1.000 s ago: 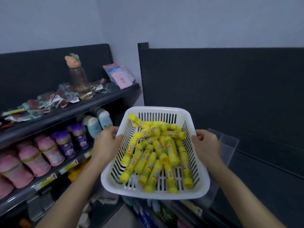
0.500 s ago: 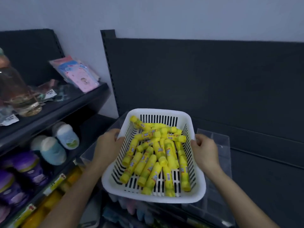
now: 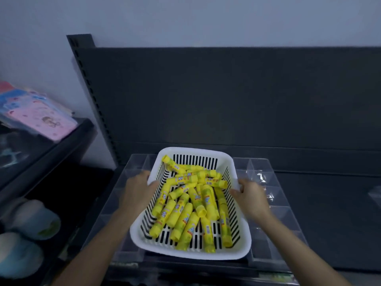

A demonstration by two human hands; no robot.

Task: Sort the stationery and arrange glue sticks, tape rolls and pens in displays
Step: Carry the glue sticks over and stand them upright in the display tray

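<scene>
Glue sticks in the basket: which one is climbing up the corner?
The yellow glue stick at the white basket's far-left corner: its end leans up near the rim, while the others lie lower.

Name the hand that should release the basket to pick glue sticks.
Right, marginally: the right hand grips the basket rim near the glue sticks, clear tray compartments bare beside it; the left hand can steady the basket.

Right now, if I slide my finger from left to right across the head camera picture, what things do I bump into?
pink packet → left grip holding the white basket by its rim → yellow glue sticks inside the basket → right grip holding the opposite rim.
</scene>
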